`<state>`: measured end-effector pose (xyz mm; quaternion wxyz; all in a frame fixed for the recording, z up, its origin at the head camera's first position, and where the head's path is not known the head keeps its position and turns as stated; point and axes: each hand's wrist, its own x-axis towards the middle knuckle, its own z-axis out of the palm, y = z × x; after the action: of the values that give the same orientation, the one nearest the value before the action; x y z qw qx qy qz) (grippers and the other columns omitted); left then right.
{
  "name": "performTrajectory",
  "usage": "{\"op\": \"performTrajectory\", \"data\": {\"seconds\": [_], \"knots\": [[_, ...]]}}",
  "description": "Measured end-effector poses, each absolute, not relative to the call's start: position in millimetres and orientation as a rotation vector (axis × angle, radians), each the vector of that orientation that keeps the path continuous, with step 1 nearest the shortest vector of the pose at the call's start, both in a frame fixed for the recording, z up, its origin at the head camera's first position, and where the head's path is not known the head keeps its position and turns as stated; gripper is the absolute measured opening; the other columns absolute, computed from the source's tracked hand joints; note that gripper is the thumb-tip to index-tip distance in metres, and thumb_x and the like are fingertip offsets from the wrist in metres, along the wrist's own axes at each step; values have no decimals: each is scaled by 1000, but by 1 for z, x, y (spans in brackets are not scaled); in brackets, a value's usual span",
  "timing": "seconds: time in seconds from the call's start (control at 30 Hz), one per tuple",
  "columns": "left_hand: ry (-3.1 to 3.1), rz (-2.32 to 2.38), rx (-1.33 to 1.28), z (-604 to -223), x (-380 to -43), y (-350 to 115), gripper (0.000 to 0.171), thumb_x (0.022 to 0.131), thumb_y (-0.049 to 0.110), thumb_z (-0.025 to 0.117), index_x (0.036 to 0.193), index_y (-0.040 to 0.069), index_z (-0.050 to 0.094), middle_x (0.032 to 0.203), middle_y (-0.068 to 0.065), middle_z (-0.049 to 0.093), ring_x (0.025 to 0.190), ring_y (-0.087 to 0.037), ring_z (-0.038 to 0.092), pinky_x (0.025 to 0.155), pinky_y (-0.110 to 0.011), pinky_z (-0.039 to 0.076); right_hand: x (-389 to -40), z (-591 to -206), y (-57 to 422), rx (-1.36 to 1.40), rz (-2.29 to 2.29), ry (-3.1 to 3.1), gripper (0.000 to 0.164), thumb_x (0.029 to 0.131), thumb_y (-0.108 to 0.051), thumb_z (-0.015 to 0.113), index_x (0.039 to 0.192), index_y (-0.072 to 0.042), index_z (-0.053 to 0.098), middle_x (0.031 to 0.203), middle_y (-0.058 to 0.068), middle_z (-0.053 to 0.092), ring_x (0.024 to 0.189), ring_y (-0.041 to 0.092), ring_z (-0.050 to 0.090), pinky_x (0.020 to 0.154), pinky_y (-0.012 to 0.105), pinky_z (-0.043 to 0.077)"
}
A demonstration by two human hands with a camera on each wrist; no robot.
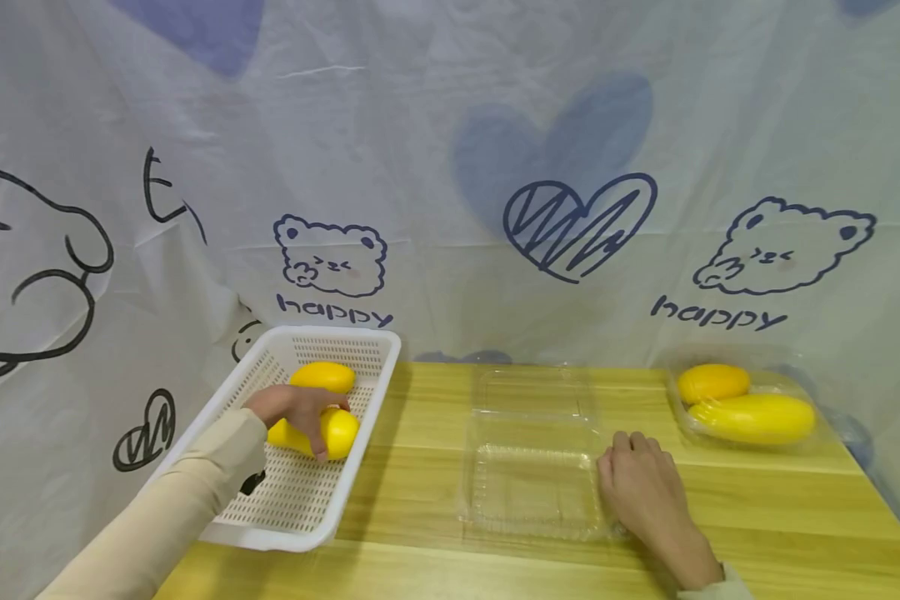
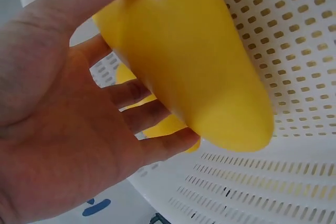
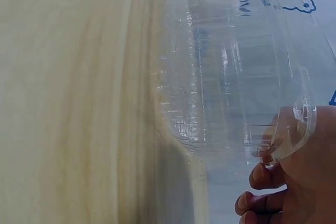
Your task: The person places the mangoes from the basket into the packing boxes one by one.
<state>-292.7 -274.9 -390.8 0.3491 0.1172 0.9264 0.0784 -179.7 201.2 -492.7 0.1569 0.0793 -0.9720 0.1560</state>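
Inside a white perforated basket (image 1: 322, 533), my left hand (image 1: 303, 414) grips a smooth, long yellow mango (image 2: 189, 61). The thumb lies along one side of it and the fingers curl against the other. Just behind, a second yellow mango (image 1: 324, 377) lies in the same basket, partly covered by the fingers in the left wrist view. At the middle of the table stands a clear plastic box (image 1: 532, 492) with its lid folded back. My right hand (image 1: 642, 487) pinches the rim at its right side, thumb seen through the plastic in the right wrist view.
Another clear plastic box (image 1: 682, 421) at the back right holds an orange-yellow fruit (image 1: 714, 383) and a longer yellow one (image 1: 753, 418). Behind the wooden table (image 1: 405, 550) hangs a printed cloth (image 1: 442, 167), close to the basket and boxes.
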Motion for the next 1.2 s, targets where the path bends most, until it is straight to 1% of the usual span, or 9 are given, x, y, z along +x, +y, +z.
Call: {"op": "performTrajectory", "data": {"seconds": [0.23,0.4,0.47,0.63,0.77,0.97,1.07,1.13,1.2], "knots": [[2415,219,255,-383,-291,-282,94,74,35,93,152,13,45,156,-25,37,140,-45,37,112,-66,32,-181,-489,200,226,485,-2823,23,101,-14,46,80,-6,50,77,9,49,73,29,49,64,44,43],[2429,212,239,-369,-291,-283,102,74,46,91,156,11,40,159,-27,32,142,-47,33,113,-67,29,-182,-490,202,218,488,-2824,23,101,-13,46,80,-5,50,76,9,50,70,28,49,64,45,44],[2436,218,229,-365,-291,-284,104,74,49,89,156,10,39,158,-28,33,141,-47,34,113,-67,30,-182,-491,202,222,492,-2811,23,101,-12,47,79,-5,49,75,8,48,69,27,48,63,45,44],[2472,320,251,-358,-291,-290,99,75,51,88,153,9,42,151,-28,41,133,-45,43,110,-66,34,-184,-489,202,234,489,-2769,24,99,-12,48,76,-6,47,72,7,45,67,27,46,61,43,42],[2481,413,276,-348,-287,-291,94,78,50,87,150,9,43,145,-28,47,127,-44,48,106,-64,39,-184,-487,202,235,485,-2763,23,99,-12,48,76,-5,49,74,8,48,68,28,48,63,45,43],[2503,476,352,-330,-278,-287,93,80,50,85,150,6,43,142,-26,49,124,-41,49,104,-63,41,-185,-487,202,235,496,-2777,23,99,-12,48,78,-4,51,76,9,50,71,30,50,65,47,44],[2533,522,434,-325,-275,-284,84,82,47,83,146,6,47,135,-21,54,117,-37,52,100,-58,44,-183,-487,202,230,502,-2778,23,99,-12,49,78,-4,51,76,10,50,72,30,50,65,47,44],[2560,552,462,-322,-272,-281,80,83,46,83,143,7,49,131,-18,57,112,-33,54,95,-52,47,-182,-488,202,226,507,-2778,23,99,-12,49,77,-4,51,76,10,49,71,30,50,64,47,45],[2580,598,463,-320,-268,-278,75,83,45,82,141,9,50,126,-15,58,104,-29,56,86,-46,50,-181,-489,202,225,512,-2778,24,99,-12,50,77,-4,51,75,10,49,71,30,50,64,48,45]]}}
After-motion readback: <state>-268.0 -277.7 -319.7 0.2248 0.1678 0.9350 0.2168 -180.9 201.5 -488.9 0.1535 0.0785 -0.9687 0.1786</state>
